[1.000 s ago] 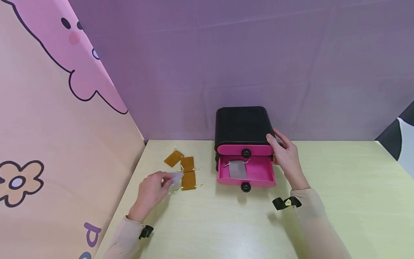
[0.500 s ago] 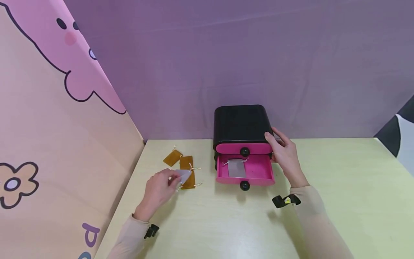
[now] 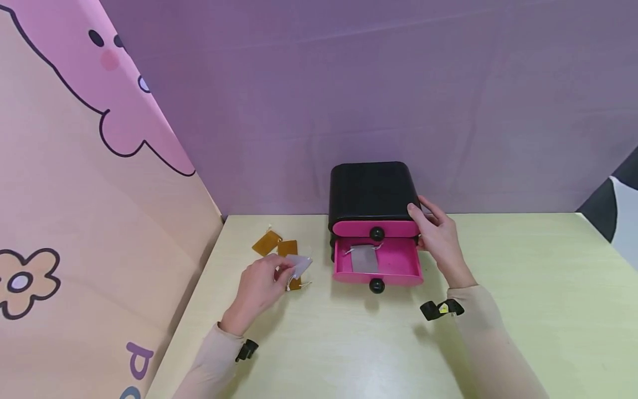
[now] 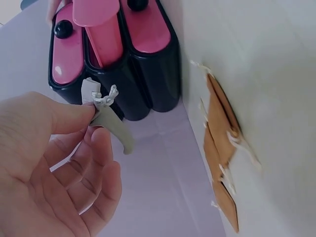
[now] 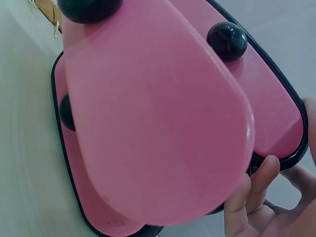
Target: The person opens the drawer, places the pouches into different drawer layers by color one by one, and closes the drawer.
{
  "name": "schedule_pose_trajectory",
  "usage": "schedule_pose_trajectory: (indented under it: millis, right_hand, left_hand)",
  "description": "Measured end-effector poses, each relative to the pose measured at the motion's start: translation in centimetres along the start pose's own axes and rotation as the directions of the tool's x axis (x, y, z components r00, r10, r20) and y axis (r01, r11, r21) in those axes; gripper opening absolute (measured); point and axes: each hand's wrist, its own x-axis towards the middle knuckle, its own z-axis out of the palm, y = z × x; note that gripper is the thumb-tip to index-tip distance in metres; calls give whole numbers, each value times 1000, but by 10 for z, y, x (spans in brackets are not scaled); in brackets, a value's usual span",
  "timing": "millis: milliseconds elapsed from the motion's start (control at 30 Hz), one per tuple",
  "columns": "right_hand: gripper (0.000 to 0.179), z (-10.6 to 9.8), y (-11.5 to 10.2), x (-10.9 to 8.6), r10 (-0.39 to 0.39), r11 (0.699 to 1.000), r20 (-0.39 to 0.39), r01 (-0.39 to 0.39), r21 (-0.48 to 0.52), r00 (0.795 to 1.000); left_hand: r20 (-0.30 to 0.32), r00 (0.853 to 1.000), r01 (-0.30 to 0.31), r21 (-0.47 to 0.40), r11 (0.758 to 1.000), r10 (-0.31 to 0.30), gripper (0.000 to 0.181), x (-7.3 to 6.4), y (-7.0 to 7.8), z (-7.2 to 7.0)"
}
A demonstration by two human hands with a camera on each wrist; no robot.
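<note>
My left hand (image 3: 261, 282) pinches a small grey drawstring pouch (image 4: 113, 126) between thumb and fingers, near its corded end. In the head view it is above several brown drawstring pouches (image 3: 266, 243) and partly covers them. A black drawer box (image 3: 374, 191) with pink drawers stands to the right, its middle drawer (image 3: 401, 266) pulled out. Another grey pouch (image 3: 365, 259) lies flat inside that drawer, towards the left. My right hand (image 3: 443, 244) grips the box's right side, thumb by the upper edge. Some of its fingers are hidden behind the box.
The light wooden table (image 3: 349, 343) holds everything, with a purple cloth backdrop (image 3: 399, 100) close behind the box. A printed panel (image 3: 99, 221) rises along the left edge. Round black knobs (image 5: 227, 41) stick out from the drawer fronts.
My left hand has moved right with the grey pouch, passing over the brown pouches towards the drawer. My right hand has stayed on the box.
</note>
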Motion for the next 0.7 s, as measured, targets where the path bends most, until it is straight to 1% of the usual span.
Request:
schedule_pose_trajectory:
  millis: [267, 433, 700]
  right_hand:
    - [75, 1, 0, 0, 2, 1000, 2, -2, -5, 1000]
    - [74, 1, 1, 0, 9, 1000, 6, -9, -6, 1000]
    - [73, -1, 1, 1, -3, 1000, 6, 3, -10, 1000]
  left_hand:
    - [15, 1000, -27, 12, 1000, 27, 13, 11, 15, 5]
    - [26, 999, -37, 3, 999, 37, 15, 15, 23, 6]
    - [13, 998, -66, -9, 998, 67, 15, 22, 36, 6]
